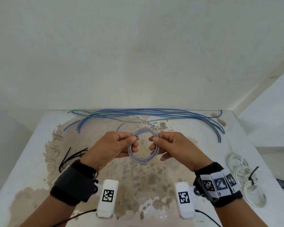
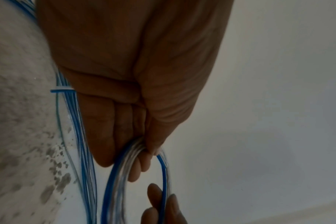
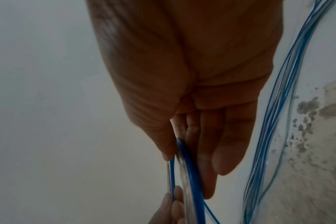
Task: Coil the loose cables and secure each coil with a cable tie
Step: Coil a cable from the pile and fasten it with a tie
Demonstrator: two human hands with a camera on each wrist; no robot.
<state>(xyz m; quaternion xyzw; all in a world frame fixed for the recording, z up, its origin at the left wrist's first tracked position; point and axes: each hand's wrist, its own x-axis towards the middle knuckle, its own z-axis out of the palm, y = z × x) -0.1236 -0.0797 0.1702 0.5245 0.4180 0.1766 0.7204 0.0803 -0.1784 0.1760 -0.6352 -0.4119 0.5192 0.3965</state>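
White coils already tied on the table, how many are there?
1 that I can confirm: the white cable coil at the table's right edge, cinched by a black tie. Its overlapping loops could hide a second.

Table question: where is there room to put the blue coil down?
Bare table under the blue coil, between the black cable ties and white coils. Crowded at the back, where the loose blue cables lie.

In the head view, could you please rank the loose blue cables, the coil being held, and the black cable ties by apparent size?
1. loose blue cables, spanning the table's far edge.
2. coil, though nearness to the camera may enlarge it.
3. black cable ties, partly hidden by the left wrist.
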